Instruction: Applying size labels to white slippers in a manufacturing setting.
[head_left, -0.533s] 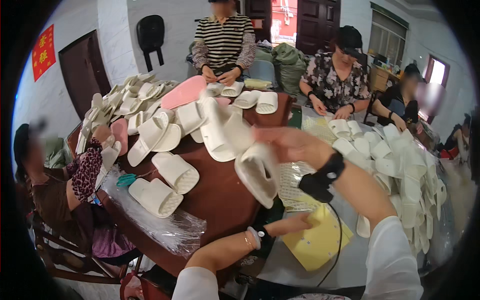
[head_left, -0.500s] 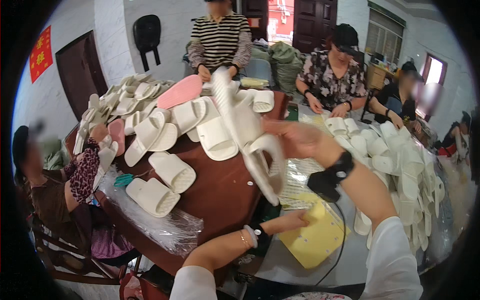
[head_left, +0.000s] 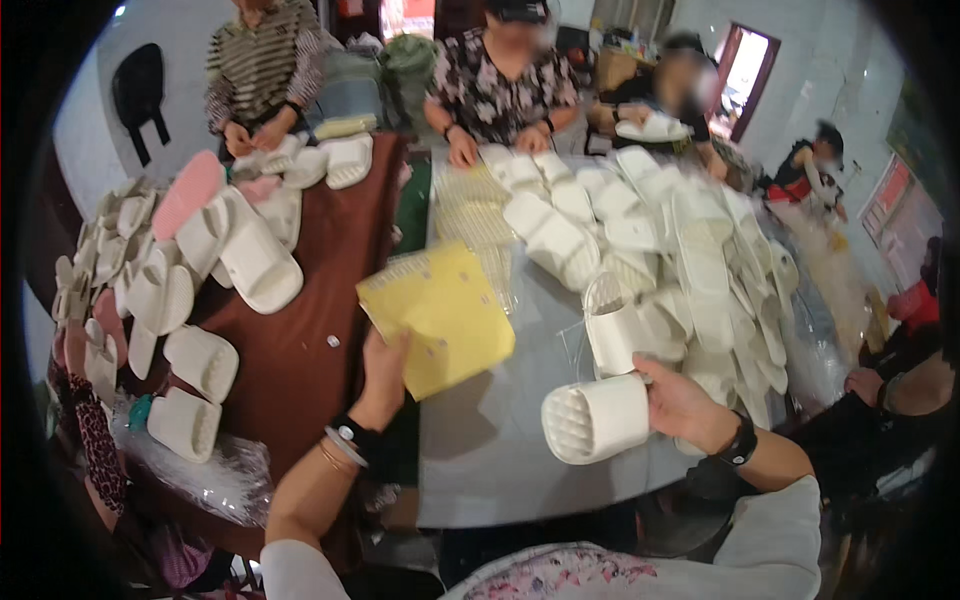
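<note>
My right hand [head_left: 678, 402] grips a white slipper [head_left: 595, 417] by its side, sole turned toward me, low over the grey table [head_left: 490, 450]. A second white slipper [head_left: 615, 333] stands just above it. My left hand [head_left: 383, 368] holds the lower edge of a yellow plastic bag [head_left: 440, 312] lifted over the seam between the grey table and the brown table [head_left: 310, 340]. Both wrists wear bands.
A large heap of white slippers [head_left: 690, 240] covers the right side. More white slippers [head_left: 205, 290] and a pink one [head_left: 186, 193] lie on the brown table. Clear bags [head_left: 470, 205] lie at the centre. Several people sit around; a person's arm [head_left: 95, 440] is at left.
My view has swung right. My right hand brought the white slipper down and toward me. My left hand raised the yellow bag from the table's near edge.
</note>
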